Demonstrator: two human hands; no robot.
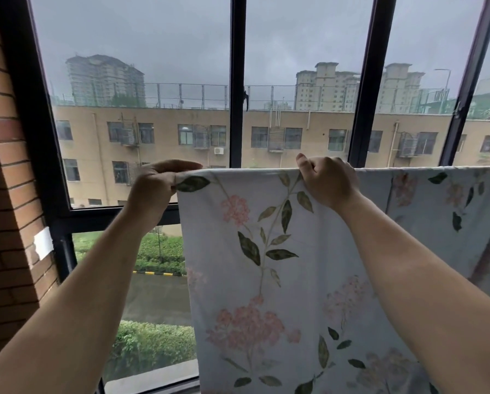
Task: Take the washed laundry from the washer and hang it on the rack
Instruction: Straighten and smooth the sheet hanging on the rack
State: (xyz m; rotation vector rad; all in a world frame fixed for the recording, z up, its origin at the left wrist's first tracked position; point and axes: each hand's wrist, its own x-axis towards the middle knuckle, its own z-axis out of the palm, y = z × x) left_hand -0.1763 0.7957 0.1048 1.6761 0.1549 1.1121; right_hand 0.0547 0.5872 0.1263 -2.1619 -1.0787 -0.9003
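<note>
Floral sheet (295, 265) hung centre-right of frame, top edge folded over a hidden rail. Left hand (152, 186) pinched its upper-left corner; right hand (330, 180) gripped the top edge, fingers curled. Looked soft, limp, probably damp-heavy; best held along top edge.

Matt floral cloth sheet (295, 265); rough brick wall (5, 166).

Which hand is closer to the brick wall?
Left. The left hand pinches the corner of the floral sheet, on the side toward the brick wall; the right hand grips its top edge, farther from that wall.
</note>
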